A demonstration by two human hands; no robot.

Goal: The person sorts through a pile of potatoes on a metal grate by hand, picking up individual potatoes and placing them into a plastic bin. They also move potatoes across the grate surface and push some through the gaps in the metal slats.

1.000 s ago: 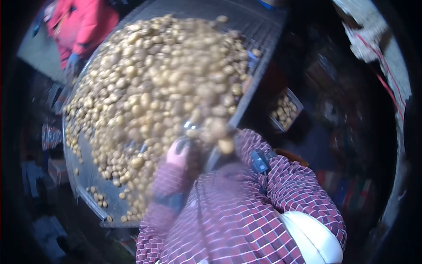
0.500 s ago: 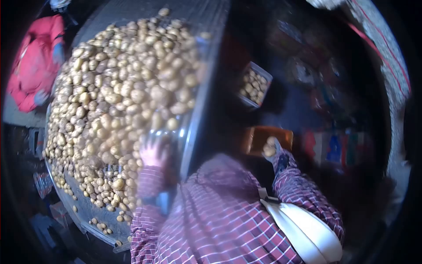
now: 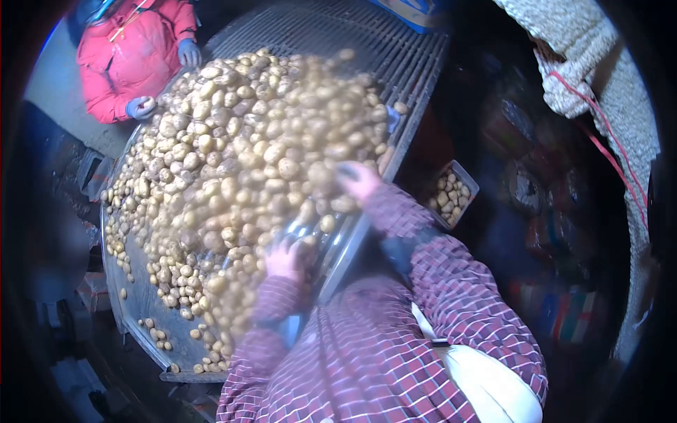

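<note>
A large heap of potatoes covers the slatted metal sorting table in front of me. My left hand rests at the near edge of the heap, its fingers spread over the potatoes, with none plainly gripped. My right hand reaches across to the right side of the heap. Its fingers point left among the potatoes and are smeared by motion, so I cannot make out whether one is held.
A person in a red jacket with gloved hands stands across the table at the left. A pale crate of potatoes sits to the right, below table level. White woven sacking hangs at the far right, with red cord.
My right hand, which held potatoes over an orange container, has swung left to the heap. My left hand remains on the potatoes. The view has turned, bringing the person in red closer in.
</note>
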